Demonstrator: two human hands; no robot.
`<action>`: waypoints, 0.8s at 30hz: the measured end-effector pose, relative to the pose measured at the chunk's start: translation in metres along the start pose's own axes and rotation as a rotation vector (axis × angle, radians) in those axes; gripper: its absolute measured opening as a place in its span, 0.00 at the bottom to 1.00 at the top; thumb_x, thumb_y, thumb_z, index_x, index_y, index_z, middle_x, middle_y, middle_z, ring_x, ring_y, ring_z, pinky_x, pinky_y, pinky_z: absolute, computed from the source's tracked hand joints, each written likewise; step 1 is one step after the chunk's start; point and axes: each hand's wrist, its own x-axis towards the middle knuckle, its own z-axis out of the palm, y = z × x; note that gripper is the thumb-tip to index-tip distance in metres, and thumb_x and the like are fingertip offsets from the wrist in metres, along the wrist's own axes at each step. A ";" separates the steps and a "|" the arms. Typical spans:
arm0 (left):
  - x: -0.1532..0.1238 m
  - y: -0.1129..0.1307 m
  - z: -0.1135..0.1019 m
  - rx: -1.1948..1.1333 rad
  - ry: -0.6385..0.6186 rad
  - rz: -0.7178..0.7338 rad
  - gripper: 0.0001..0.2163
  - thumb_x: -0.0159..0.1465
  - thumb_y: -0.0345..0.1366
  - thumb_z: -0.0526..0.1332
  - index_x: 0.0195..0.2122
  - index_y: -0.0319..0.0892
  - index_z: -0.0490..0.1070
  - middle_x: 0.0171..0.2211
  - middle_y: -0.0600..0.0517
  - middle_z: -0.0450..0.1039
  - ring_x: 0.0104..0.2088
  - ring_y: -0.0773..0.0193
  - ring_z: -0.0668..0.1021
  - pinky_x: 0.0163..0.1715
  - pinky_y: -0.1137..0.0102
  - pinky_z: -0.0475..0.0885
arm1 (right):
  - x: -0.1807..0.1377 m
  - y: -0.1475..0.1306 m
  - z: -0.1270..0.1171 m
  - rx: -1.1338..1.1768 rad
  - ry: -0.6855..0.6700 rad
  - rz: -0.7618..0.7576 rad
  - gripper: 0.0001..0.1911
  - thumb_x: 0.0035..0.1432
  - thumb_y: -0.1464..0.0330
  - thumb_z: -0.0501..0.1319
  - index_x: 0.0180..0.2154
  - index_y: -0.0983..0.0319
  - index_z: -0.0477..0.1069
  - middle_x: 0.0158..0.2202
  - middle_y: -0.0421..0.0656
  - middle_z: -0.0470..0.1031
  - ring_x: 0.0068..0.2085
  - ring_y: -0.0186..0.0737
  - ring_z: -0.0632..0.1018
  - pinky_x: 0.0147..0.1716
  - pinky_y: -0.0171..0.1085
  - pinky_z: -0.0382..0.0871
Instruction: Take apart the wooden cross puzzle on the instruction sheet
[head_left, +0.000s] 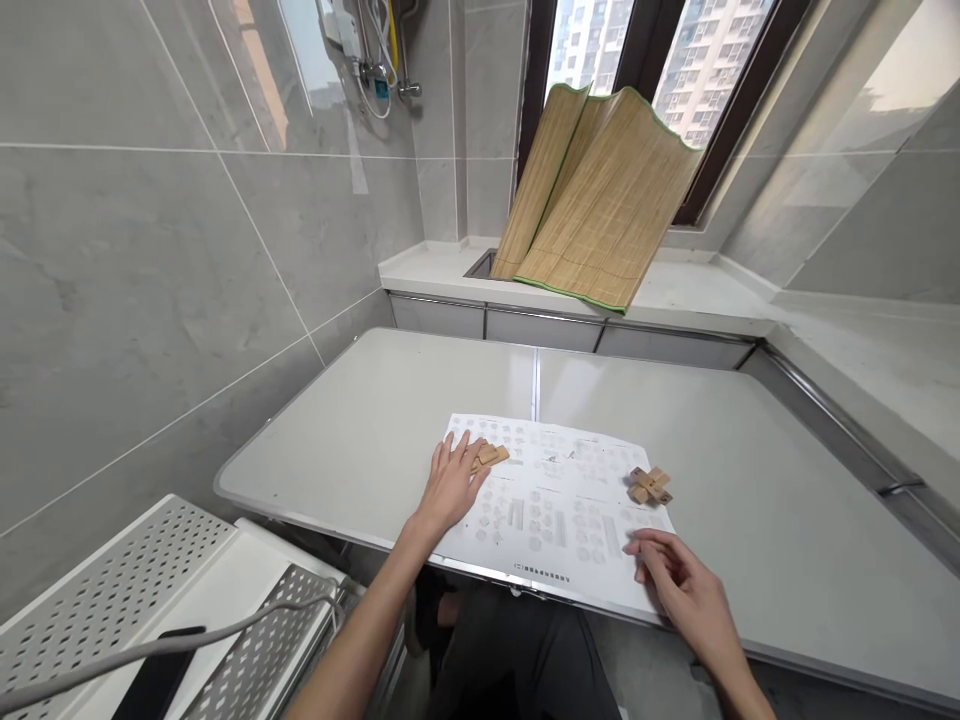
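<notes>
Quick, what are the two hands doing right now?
Left hand: open, flat on the paper sheet, fingertips touching loose wooden pieces.
Right hand: loosely curled, empty, near the assembled wooden puzzle.

The setting is a room in a residential apartment, most likely a kitchen or utility balcony. Large glossy grey wall tiles cover the left and right of the frame. A wall-mounted water heater with hoses and valves sits at upper centre-left. A dark-framed window at the top shows high-rise apartment blocks outside. Below it runs a white stone countertop with a recessed sink opening, partly covered by a folded bamboo mat. A grey folding table fills the centre. A white perforated metal rack occupies the lower left.
</notes>
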 end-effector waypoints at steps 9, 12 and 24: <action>0.035 -0.012 0.012 0.096 -0.009 -0.053 0.25 0.77 0.49 0.48 0.71 0.45 0.61 0.74 0.41 0.56 0.75 0.38 0.53 0.71 0.41 0.50 | 0.000 0.004 -0.001 -0.041 0.001 -0.019 0.24 0.66 0.47 0.61 0.47 0.60 0.75 0.40 0.50 0.83 0.30 0.41 0.78 0.34 0.39 0.74; 0.044 -0.017 0.011 0.091 -0.016 -0.055 0.25 0.76 0.49 0.50 0.70 0.46 0.62 0.74 0.42 0.57 0.75 0.40 0.56 0.71 0.44 0.55 | 0.000 0.005 -0.001 -0.052 0.005 -0.017 0.24 0.66 0.47 0.61 0.47 0.61 0.76 0.39 0.50 0.84 0.29 0.40 0.78 0.31 0.37 0.74; 0.010 -0.004 0.029 0.167 0.074 0.115 0.26 0.77 0.41 0.50 0.74 0.45 0.53 0.77 0.46 0.48 0.77 0.40 0.43 0.73 0.40 0.50 | 0.001 0.009 0.002 -0.068 0.006 0.010 0.25 0.65 0.46 0.60 0.47 0.60 0.75 0.39 0.49 0.83 0.30 0.40 0.78 0.30 0.36 0.72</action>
